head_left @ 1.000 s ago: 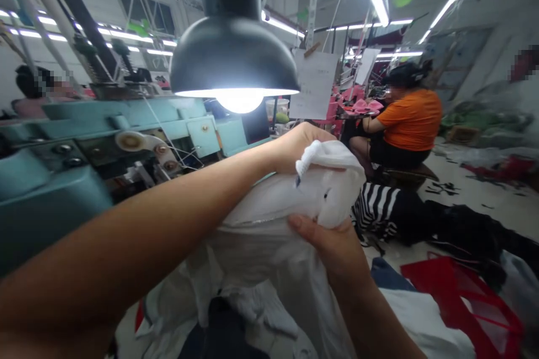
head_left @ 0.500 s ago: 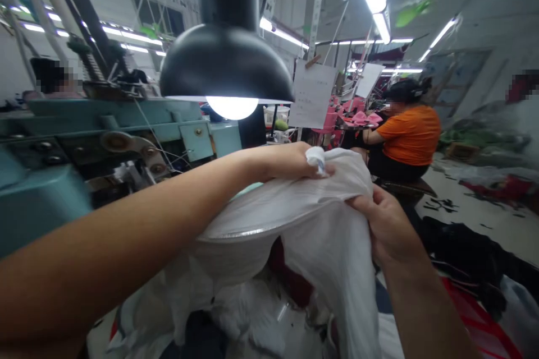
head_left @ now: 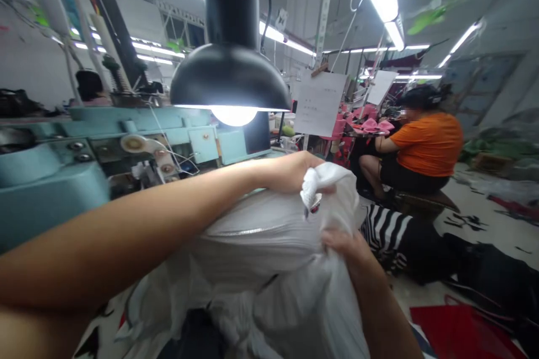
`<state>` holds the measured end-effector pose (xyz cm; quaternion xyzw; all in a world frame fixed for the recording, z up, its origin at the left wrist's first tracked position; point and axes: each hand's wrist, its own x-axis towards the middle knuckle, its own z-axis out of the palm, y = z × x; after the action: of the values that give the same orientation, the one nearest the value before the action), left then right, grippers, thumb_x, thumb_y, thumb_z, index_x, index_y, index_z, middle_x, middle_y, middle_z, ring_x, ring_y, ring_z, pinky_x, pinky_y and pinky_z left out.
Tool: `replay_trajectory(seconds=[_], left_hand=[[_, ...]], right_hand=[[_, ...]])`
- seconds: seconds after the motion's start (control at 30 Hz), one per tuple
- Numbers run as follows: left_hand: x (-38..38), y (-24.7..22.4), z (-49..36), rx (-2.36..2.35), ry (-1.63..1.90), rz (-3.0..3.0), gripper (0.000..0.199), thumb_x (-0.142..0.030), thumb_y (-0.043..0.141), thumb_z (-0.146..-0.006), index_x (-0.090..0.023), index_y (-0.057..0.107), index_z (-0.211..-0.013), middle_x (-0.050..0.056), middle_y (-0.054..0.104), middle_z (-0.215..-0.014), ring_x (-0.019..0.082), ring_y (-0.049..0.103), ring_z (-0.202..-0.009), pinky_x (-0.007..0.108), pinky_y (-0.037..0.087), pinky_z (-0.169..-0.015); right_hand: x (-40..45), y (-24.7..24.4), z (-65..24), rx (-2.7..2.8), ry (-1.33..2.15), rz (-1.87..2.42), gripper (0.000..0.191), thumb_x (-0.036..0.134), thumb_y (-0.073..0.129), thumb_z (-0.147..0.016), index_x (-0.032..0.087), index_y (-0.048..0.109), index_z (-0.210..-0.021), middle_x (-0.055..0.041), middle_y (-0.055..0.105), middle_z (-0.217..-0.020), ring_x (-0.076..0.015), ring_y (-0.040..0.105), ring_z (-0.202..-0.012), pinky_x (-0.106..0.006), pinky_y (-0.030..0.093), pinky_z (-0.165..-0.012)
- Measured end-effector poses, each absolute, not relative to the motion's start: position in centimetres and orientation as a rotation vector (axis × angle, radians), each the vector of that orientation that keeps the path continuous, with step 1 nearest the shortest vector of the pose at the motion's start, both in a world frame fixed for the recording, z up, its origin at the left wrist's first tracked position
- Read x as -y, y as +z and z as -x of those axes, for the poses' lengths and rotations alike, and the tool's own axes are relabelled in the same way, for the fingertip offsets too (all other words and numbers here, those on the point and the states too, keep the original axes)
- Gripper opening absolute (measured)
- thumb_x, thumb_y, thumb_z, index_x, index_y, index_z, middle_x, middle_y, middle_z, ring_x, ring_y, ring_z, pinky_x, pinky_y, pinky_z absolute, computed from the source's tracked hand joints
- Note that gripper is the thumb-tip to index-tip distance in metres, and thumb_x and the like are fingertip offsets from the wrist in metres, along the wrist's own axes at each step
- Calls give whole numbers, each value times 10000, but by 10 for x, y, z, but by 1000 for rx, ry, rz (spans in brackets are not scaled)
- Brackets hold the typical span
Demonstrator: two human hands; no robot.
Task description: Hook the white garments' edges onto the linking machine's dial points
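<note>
A white garment (head_left: 269, 258) with a metal zipper (head_left: 248, 231) is stretched between my two hands, its lower part hanging over other cloth. My left hand (head_left: 292, 173) grips its upper edge, with a twisted bit of white fabric (head_left: 310, 188) poking out by the fingers. Lower and to the right, my right hand (head_left: 347, 247) is closed on a fold of the same garment; its fingers are slightly blurred. The fingertips of both hands are partly hidden in the cloth.
A black lamp (head_left: 231, 76) hangs lit just above my hands. On the left stands a teal sewing machine (head_left: 54, 190). A co-worker in an orange shirt (head_left: 429, 143) sits at the right. Striped cloth (head_left: 385, 230) and a red bag (head_left: 450, 328) lie low on the right.
My right hand has moved left and down along the garment, nearer my left hand. More of the twisted fabric shows at my left hand. The view has shifted, revealing the striped cloth.
</note>
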<state>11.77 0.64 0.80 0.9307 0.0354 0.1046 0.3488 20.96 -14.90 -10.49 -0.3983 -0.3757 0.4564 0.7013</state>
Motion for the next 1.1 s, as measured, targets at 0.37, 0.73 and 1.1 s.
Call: replay_trajectory(seconds=[0.37, 0.73, 1.1], left_hand=[[-3, 12, -116, -112, 445, -2405, 323, -375, 766, -746, -89, 719, -889, 63, 695, -856, 208, 639, -829, 263, 494, -712], [-5, 9, -118, -137, 522, -2368, 365, -383, 777, -724, -90, 738, -938, 76, 730, -896, 228, 672, -862, 273, 524, -749], [0, 9, -116, -156, 604, -2371, 348, -377, 778, -726, -99, 743, -932, 70, 735, -884, 245, 683, -886, 280, 533, -756]], right_hand=[[135, -100, -187, 988, 959, 819, 275, 314, 819, -668, 173, 743, -891, -53, 749, -900, -254, 686, -873, -372, 543, -842], [131, -104, -195, 969, 928, 826, 209, 300, 827, -687, 171, 774, -842, -39, 749, -790, -217, 687, -774, -318, 562, -743], [125, -109, -208, 842, 1003, 731, 413, 237, 876, -620, 227, 775, -1021, -7, 781, -851, -198, 701, -755, -298, 551, -761]])
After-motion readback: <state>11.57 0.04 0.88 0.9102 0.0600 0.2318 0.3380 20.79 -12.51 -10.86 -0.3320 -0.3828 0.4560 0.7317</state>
